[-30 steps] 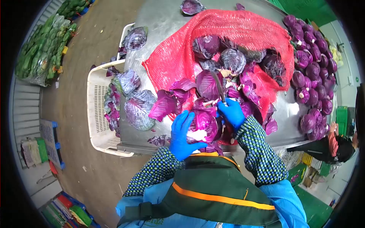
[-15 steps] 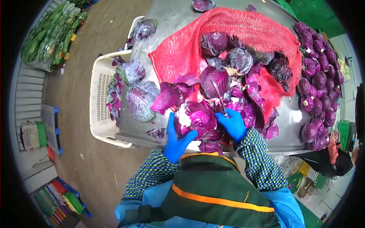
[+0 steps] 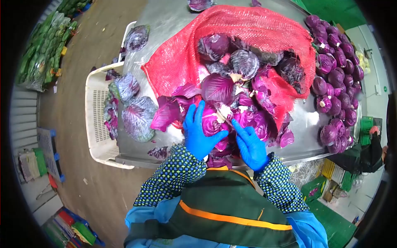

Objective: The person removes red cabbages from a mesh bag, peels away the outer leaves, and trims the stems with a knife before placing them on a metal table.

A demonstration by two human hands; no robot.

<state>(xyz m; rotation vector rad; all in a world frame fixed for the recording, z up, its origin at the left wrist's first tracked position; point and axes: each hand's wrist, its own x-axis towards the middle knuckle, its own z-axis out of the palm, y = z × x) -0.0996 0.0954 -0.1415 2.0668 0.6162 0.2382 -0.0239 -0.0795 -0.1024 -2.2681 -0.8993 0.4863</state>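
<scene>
My left hand (image 3: pixel 199 134), in a blue glove, grips the left side of a red cabbage (image 3: pixel 210 124) with thumb and fingers apart around it. In my gloved right hand (image 3: pixel 251 149) is a knife (image 3: pixel 222 117), its blade at the pale cut stem of that cabbage; the handle is mostly hidden by my fingers. Loose purple leaves (image 3: pixel 166 113) lie beside my left hand. Just beyond the cabbage a red mesh bag (image 3: pixel 173 62) lies open, with several dark, untrimmed cabbages (image 3: pixel 244 65) in its mouth.
Trimmed cabbages (image 3: pixel 340 78) are piled on the right of the metal table (image 3: pixel 165 35). A white basket (image 3: pixel 96 120) with leaves stands against the left edge. Outer leaves (image 3: pixel 139 118) lie near it. Another person's dark sleeve (image 3: pixel 368 155) shows at far right.
The knife has come down to the cabbage's stem. The cabbage has turned, its pale stem now facing right, and my left hand has shifted further over its left side.
</scene>
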